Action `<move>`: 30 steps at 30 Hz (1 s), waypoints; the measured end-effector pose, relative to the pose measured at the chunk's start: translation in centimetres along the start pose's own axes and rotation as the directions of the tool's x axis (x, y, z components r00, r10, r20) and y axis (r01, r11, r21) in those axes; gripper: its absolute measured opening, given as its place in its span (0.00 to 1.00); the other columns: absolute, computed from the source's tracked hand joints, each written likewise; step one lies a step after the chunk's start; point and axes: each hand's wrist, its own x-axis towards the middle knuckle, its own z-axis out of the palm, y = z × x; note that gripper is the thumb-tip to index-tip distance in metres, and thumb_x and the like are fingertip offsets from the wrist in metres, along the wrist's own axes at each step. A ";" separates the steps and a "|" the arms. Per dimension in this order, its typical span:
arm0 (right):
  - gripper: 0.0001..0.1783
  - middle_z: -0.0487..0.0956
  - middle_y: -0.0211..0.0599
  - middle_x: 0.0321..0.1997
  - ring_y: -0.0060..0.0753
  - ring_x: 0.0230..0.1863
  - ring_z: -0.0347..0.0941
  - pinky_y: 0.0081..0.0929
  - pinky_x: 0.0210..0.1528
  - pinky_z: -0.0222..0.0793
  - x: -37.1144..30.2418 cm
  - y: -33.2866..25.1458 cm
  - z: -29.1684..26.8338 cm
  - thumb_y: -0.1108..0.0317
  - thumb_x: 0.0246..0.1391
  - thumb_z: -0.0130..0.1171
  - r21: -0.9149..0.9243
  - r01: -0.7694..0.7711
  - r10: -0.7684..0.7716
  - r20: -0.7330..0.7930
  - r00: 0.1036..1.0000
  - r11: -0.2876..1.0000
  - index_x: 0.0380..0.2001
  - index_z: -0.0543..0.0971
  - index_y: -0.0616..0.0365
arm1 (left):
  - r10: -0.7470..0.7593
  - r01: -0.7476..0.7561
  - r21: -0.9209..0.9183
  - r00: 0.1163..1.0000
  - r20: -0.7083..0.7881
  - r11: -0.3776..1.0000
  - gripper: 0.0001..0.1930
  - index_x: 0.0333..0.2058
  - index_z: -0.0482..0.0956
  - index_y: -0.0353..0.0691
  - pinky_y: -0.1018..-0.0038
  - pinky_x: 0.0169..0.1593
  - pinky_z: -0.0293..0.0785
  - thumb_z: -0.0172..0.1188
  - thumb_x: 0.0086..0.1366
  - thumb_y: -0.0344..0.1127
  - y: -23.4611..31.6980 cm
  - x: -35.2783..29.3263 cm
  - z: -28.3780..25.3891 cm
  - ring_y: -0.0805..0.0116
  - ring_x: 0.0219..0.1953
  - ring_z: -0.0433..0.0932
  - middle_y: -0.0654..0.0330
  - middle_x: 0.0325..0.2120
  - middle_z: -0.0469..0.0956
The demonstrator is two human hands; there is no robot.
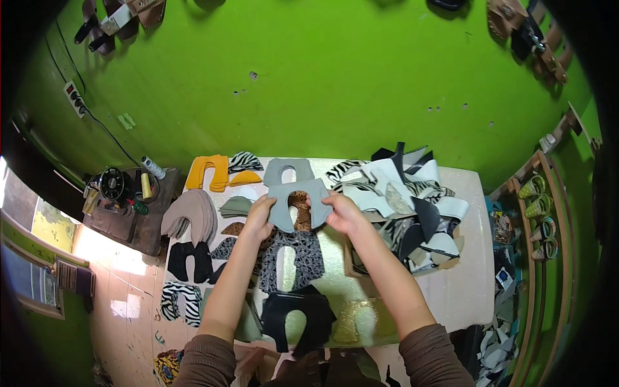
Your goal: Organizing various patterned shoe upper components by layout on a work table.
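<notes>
Above the table, a light grey arch-shaped piece of leather-like material (282, 208) is stretched between my hands. My left hand (260, 219) is closed on its left side, and my right hand (343, 213) grips its right side. Through the arch's opening shows a leopard-print piece (300, 213). Just beyond lies another grey arch-shaped piece (277, 171). Nearer to me are a stack of dark patterned arches (306, 261) and some black arches (277, 313). Left of my left hand sit grey-green half-round pieces (235, 206).
The white table (477, 271) carries yellow arches (206, 169), a beige stack (201, 216), zebra-print arches (173, 300) and a heap of scraps (419, 200) at right. A sewing machine (113, 187) stands left. Beyond rises a green wall (335, 90); a sandal rack (535, 226) is at right.
</notes>
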 end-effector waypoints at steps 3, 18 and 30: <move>0.20 0.73 0.48 0.45 0.41 0.44 0.74 0.37 0.46 0.72 6.1 1.3 0.1 0.79 0.52 0.38 0.013 -0.051 0.052 -0.135 0.989 0.999 0.50 0.64 0.68 | -0.021 0.023 0.036 0.998 -0.065 0.999 0.12 0.45 0.66 0.34 0.69 0.41 0.77 0.44 0.64 0.30 0.0 4.1 -2.8 0.64 0.38 0.76 0.54 0.38 0.73; 0.34 0.61 0.53 0.60 0.44 0.58 0.60 0.31 0.60 0.55 13.5 1.0 2.7 0.82 0.48 0.43 -0.452 0.113 -0.347 -0.476 0.808 0.885 0.61 0.52 0.65 | 0.301 -0.264 0.316 0.951 -0.072 0.911 0.30 0.61 0.48 0.33 0.72 0.62 0.50 0.46 0.62 0.31 3.0 13.2 -4.2 0.60 0.62 0.55 0.46 0.60 0.55; 0.22 0.63 0.47 0.56 0.38 0.54 0.65 0.26 0.54 0.60 1.0 8.9 2.3 0.78 0.55 0.42 -0.846 0.484 -0.791 0.133 0.597 0.223 0.55 0.62 0.65 | 0.316 -0.441 0.534 0.896 0.313 0.721 0.18 0.53 0.63 0.32 0.74 0.46 0.68 0.46 0.65 0.31 -3.4 2.1 2.8 0.68 0.43 0.72 0.51 0.44 0.71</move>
